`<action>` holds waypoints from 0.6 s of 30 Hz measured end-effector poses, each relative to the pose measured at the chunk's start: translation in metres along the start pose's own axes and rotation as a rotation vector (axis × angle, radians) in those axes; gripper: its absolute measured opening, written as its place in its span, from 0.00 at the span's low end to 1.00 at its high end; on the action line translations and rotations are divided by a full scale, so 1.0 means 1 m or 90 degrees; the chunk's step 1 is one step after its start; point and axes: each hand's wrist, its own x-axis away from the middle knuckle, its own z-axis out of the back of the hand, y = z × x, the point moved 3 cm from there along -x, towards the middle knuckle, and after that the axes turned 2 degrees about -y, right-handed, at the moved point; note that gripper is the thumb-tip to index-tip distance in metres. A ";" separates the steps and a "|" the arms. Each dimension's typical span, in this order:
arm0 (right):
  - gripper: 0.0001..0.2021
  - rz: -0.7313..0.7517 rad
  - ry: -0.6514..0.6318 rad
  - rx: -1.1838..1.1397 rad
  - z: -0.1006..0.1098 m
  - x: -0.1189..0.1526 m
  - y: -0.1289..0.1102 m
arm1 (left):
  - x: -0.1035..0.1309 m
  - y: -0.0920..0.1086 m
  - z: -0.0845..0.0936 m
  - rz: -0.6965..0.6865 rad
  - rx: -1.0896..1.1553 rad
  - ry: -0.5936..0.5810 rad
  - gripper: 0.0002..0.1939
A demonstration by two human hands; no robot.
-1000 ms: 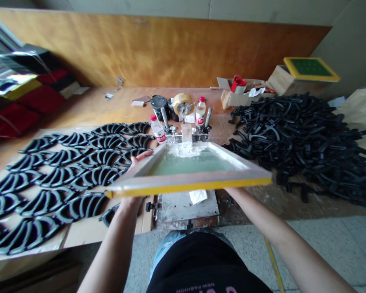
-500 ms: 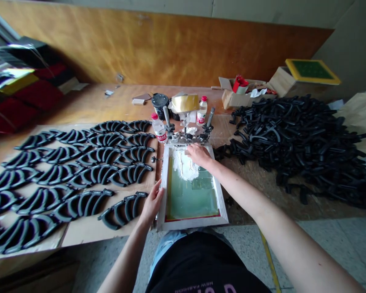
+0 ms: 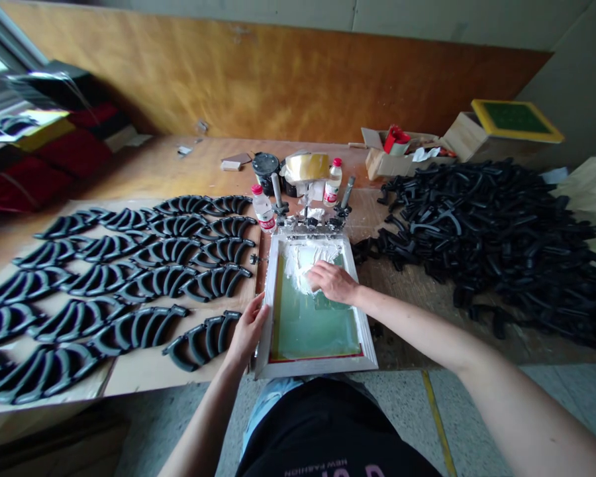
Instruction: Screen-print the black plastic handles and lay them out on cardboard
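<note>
Far left of the framed screen: red, black and yellow stacked items, at the window end of the wooden table. Nearer the screen's left side, rows of curved black parts laid out on cardboard, many fanned side by side.

Left hand at the screen's left rail, nearer its front end. Thumb and fingers close to one another, touching the rail; cannot tell how firmly they grip.

Bottle with red cap just beyond the screen's back left corner; lidded black tub farther behind it. The screen lies at the table's front edge, before the person, its back end at a metal clamp fixture. Roll of tape above and behind that end.

White paste smeared over the back part of the screen's green mesh. Right hand over the mesh, coming in across the right rail, fingers bunched, tips at the paste. Cannot tell whether they pinch anything.

Second red-capped bottle behind the screen's back right corner. Open carton farther back right, a red item inside. Right of the screen, a big jumbled heap of black parts; beyond it, a yellow-framed green panel on a box.
</note>
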 end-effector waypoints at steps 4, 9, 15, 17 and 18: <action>0.06 0.034 -0.015 -0.041 0.007 0.007 -0.003 | 0.002 0.003 0.001 0.000 -0.008 0.006 0.39; 0.18 -0.147 0.050 -0.031 0.033 -0.048 0.033 | 0.014 0.032 0.008 -0.020 0.004 -0.015 0.39; 0.25 -0.358 0.165 -0.021 0.068 -0.046 0.105 | 0.029 0.098 0.025 -0.134 0.021 0.006 0.32; 0.19 -0.474 0.187 -0.048 0.071 -0.017 0.129 | 0.024 0.122 0.023 -0.197 0.107 -0.021 0.33; 0.16 -0.531 0.184 -0.059 0.067 -0.001 0.136 | 0.020 0.135 0.021 -0.246 0.156 -0.028 0.33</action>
